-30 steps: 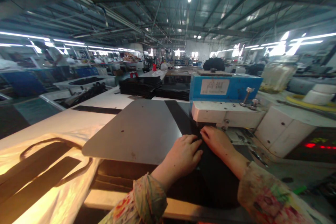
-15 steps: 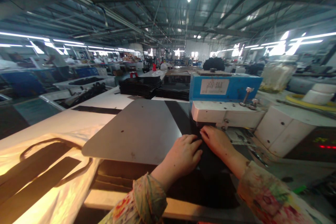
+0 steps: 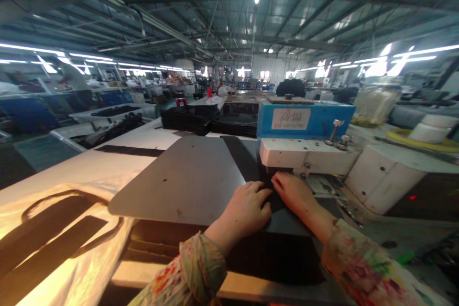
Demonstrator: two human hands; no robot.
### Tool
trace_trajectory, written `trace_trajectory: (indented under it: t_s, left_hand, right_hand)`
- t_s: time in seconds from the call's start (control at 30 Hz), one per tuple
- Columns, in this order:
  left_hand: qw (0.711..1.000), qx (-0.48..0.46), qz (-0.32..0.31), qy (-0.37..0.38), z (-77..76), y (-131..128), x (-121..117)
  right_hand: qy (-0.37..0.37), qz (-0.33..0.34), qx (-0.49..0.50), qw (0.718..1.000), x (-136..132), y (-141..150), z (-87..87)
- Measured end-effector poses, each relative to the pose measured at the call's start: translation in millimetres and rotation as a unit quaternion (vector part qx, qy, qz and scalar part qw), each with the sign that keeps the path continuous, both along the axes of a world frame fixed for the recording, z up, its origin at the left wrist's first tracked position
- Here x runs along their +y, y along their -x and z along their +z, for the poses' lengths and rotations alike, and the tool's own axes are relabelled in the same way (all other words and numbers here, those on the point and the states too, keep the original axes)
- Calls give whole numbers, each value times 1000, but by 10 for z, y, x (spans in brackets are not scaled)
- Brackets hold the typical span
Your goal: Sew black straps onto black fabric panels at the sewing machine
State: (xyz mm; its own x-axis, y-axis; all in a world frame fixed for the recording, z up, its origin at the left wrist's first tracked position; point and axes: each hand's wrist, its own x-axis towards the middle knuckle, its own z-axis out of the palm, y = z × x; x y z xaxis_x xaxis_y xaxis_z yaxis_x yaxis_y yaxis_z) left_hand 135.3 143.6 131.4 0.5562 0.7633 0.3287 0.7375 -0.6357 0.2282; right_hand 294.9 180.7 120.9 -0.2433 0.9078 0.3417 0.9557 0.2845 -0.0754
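A black strip of sheet material (image 3: 238, 155) lies over a smooth grey metal plate (image 3: 179, 179) and runs toward me beneath my hands. On its left part rests my left hand (image 3: 249, 208), fingers bent and held together on the material. My right hand (image 3: 292, 193) is closed with its fingertips pinching the black material, right beside the front of the white machine head (image 3: 283, 153). The two hands nearly touch at the fingertips. What lies under the machine head is hidden. Below my wrists the dark material hangs toward the table's front edge.
Stacks of black pieces (image 3: 190, 118) stand behind the plate. A blue box (image 3: 304, 122) with a paper label sits on the machine. To the right are a clear jar (image 3: 376, 103) and a yellow ring (image 3: 423, 138). Brown strips (image 3: 43, 220) lie on pale cloth at the left.
Both hands stay at nearly the same place, and the view shifts slightly. The black material below my hands now shows a greyish sheen. The lit marks on the machine's display have changed.
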Motion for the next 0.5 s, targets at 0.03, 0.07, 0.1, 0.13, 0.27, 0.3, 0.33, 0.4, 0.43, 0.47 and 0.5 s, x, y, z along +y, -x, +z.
trace_trajectory:
  t_s: [0.03,0.07,0.1,0.13,0.27,0.3,0.33,0.4,0.43,0.47,0.5]
  left_hand:
    - [1000,4,4,0,3,0,8]
    - [1000,8,8,0,6,2,17]
    - [1000,13,11,0,10,5,27]
    - [1000,18,13,-2,15,9,37]
    - [999,41,13,-14,38,32,82]
    - [999,47,12,-16,46,37,94]
    - [998,53,13,-18,54,41,105]
    - [997,66,16,-22,71,48,131]
    - [997,72,17,-26,76,52,147]
    - [996,79,17,-30,77,57,166]
    - [996,85,17,-36,75,62,188]
  right_hand:
    - [-1,1,-1,1000,0,0,-1]
    - [-3,2,-1,1000,0,1,-2]
    - [-4,2,0,1000,-1,2,-3]
    - [-6,3,1,1000,-4,4,-1]
    - [-8,9,-1,1000,-25,13,20]
    - [-8,8,-2,1000,-30,15,26]
    - [-7,6,-3,1000,-33,17,30]
    - [-5,2,-4,1000,-36,18,32]
    - [-6,2,-4,1000,-36,18,30]
    - [-9,3,-4,1000,-35,17,27]
    - [-13,6,-3,1000,-33,17,23]
